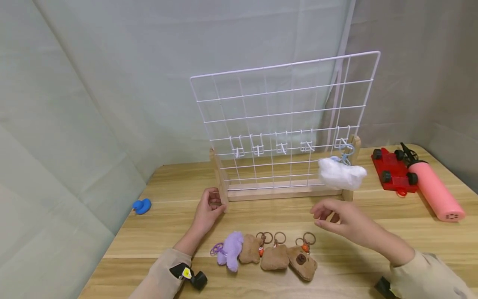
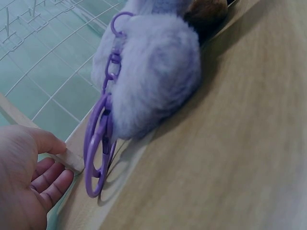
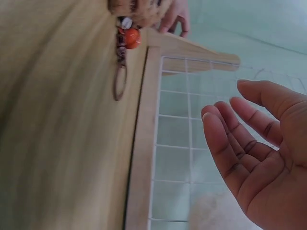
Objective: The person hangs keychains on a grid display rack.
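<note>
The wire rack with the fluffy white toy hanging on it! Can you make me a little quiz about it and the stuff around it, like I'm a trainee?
1. True or false: the white plush hangs from the rightmost hook of the wire rack.
2. How many plush keychains lie on the table?
3. Which hand touches the rack's left wooden side? A) right B) left C) neither

Key:
1. True.
2. Four: one purple, three brown.
3. B, the left hand.
</note>
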Motion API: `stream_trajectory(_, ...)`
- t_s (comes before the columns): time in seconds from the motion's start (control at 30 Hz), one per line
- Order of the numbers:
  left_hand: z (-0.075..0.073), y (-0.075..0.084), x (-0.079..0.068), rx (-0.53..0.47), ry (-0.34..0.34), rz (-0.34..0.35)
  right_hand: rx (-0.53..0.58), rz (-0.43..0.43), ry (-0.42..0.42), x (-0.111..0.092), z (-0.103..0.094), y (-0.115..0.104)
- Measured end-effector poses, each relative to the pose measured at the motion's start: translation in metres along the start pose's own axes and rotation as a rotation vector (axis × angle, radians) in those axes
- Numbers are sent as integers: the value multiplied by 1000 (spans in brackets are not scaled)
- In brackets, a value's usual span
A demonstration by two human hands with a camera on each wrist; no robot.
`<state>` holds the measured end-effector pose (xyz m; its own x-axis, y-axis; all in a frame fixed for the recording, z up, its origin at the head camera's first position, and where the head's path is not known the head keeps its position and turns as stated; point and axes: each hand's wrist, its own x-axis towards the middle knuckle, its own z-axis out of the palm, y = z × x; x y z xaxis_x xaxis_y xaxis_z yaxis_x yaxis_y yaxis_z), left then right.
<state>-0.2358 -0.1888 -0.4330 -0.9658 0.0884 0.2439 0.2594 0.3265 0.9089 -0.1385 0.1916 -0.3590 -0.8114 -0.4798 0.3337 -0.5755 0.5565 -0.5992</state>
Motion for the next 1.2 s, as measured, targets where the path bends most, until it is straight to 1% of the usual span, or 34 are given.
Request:
stream_trajectory(0.17, 0, 1, 0, -5, 3, -10, -11, 17, -59, 2, 7, 6)
stream_trajectory(0.37, 0, 3, 0, -3, 8, -15, 19, 20, -110, 3, 14, 15)
stream_trajectory(0.53, 0, 5, 0, -7, 7, -13, 12, 2, -127, 3, 21, 22)
stream_trajectory(0.83, 1, 6, -1, -3, 8, -17, 11, 41, -180, 4, 29, 26)
stream_trajectory(1.03, 0, 5, -1, -3, 2, -19, 6, 33, -197, 3, 35, 29)
stream_trajectory(1.2, 0, 4, -1, 1, 3, -21, -21, 26, -214, 3, 39, 31)
